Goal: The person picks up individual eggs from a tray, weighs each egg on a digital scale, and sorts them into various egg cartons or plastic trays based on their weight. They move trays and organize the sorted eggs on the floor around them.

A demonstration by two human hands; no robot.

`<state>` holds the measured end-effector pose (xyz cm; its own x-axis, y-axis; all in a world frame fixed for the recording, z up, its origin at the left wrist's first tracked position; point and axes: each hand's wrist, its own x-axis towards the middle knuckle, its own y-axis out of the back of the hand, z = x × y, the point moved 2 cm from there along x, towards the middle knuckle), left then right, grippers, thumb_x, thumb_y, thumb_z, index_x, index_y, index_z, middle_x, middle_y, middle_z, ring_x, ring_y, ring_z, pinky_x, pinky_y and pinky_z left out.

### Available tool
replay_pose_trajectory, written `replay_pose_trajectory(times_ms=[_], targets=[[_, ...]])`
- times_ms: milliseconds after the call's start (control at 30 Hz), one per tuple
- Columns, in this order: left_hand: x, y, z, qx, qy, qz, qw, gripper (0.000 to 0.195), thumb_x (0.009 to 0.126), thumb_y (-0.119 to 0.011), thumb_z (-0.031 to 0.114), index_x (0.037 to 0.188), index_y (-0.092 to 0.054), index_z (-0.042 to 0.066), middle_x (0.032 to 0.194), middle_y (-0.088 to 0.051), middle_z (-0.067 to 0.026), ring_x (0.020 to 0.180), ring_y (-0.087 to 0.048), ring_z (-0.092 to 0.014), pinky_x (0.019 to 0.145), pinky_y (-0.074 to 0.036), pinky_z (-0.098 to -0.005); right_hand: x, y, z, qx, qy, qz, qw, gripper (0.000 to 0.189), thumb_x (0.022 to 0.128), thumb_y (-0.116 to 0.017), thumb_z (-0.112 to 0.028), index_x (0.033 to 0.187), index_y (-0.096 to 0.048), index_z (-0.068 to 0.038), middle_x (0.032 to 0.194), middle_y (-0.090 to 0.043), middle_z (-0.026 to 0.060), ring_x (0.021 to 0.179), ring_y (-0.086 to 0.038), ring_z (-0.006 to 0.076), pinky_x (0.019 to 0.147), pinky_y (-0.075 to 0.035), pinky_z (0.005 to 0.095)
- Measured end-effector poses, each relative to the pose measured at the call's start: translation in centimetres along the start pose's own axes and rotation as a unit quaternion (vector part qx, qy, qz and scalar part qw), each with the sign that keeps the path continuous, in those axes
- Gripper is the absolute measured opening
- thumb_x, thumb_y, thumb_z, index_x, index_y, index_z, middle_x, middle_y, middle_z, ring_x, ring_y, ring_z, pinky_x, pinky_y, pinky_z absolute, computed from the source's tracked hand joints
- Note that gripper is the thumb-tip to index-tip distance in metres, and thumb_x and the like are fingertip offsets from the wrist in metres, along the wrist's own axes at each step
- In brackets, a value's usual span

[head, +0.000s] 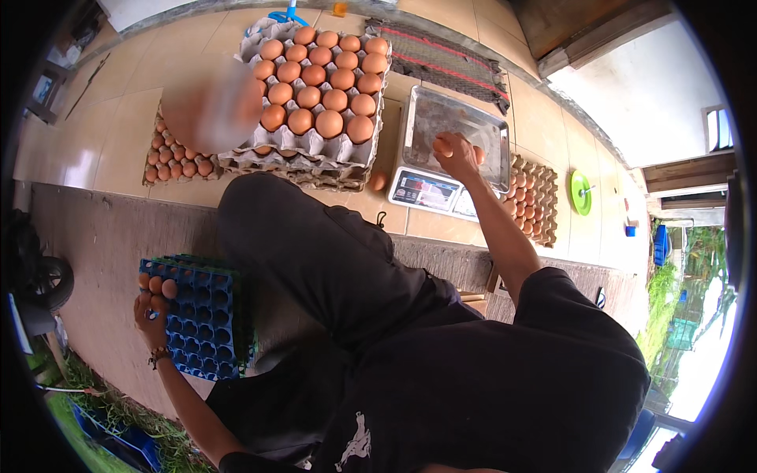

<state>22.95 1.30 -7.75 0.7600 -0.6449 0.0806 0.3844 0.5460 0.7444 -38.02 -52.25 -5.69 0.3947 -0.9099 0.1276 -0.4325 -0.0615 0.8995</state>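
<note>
My right hand (458, 156) is over the metal pan (423, 127) of a digital scale (426, 192), fingers around a brown egg (442, 146). Another egg (479, 155) shows at the hand's other side; whether it is held or resting is unclear. At lower left, my left hand (151, 319) is at the edge of a blue plastic egg tray (201, 313), just below several eggs (155, 285). Its fingers are bent, and whether they hold an egg is unclear. A tall stack of cardboard trays (355, 156) bears many brown eggs (328, 123) on top.
Smaller-looking cardboard trays of eggs stand left of the stack (175, 170) and right of the scale (532, 219). A loose egg (378, 180) lies beside the scale. A striped woven mat (440, 62) and a green plate (580, 192) lie on the tiles. A blurred patch covers part of the left.
</note>
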Motion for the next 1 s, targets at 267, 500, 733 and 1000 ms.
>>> replay_pose_trajectory(times_ms=[267,500,733,1000], targets=[[0.4,0.1,-3.4,-0.025,0.029,-0.011,0.999,0.058,0.072,-0.077,0.004,0.126,-0.055,0.002,0.126,-0.057,-0.0125,0.113,-0.057,-0.025,0.091,-0.053,-0.0393,-0.5,1.7,-0.6,0.007,0.002,0.076,0.997,0.028,0.079,-0.066,-0.02,0.105,-0.066,-0.008,0.099,-0.067,0.0136,0.092,-0.065,0.0331,0.081,-0.051,0.0398],[1.2,-1.0,-3.2,-0.062,0.045,-0.005,0.997,0.061,0.069,-0.079,0.003,0.124,-0.054,0.0,0.121,-0.058,-0.0141,0.111,-0.058,-0.024,0.091,-0.053,-0.0373,-0.4,4.4,10.1,-0.044,-0.145,0.104,0.983,0.039,0.084,-0.055,-0.025,0.12,-0.057,-0.009,0.092,-0.066,0.0189,0.09,-0.064,0.0317,0.08,-0.049,0.0411],[0.0,0.5,0.4,-0.091,0.092,-0.01,0.992,0.056,0.066,-0.081,-0.001,0.117,-0.059,0.001,0.114,-0.061,-0.0107,0.105,-0.06,-0.021,0.091,-0.053,-0.038,-0.3,2.3,8.5,-0.06,-0.11,0.0,0.992,0.045,0.076,-0.067,-0.024,0.116,-0.058,-0.007,0.087,-0.068,0.0194,0.089,-0.065,0.0356,0.08,-0.05,0.0432],[-0.3,2.6,4.2,-0.128,0.055,0.039,0.989,0.05,0.065,-0.081,-0.002,0.11,-0.061,0.002,0.101,-0.063,-0.0077,0.093,-0.062,-0.017,0.079,-0.057,-0.0309,6.9,5.1,-3.9,0.386,-0.044,0.223,0.894,0.043,0.075,-0.073,-0.016,0.109,-0.054,0.001,0.087,-0.066,0.0094,0.077,-0.064,0.0161,0.07,-0.052,0.0293]])
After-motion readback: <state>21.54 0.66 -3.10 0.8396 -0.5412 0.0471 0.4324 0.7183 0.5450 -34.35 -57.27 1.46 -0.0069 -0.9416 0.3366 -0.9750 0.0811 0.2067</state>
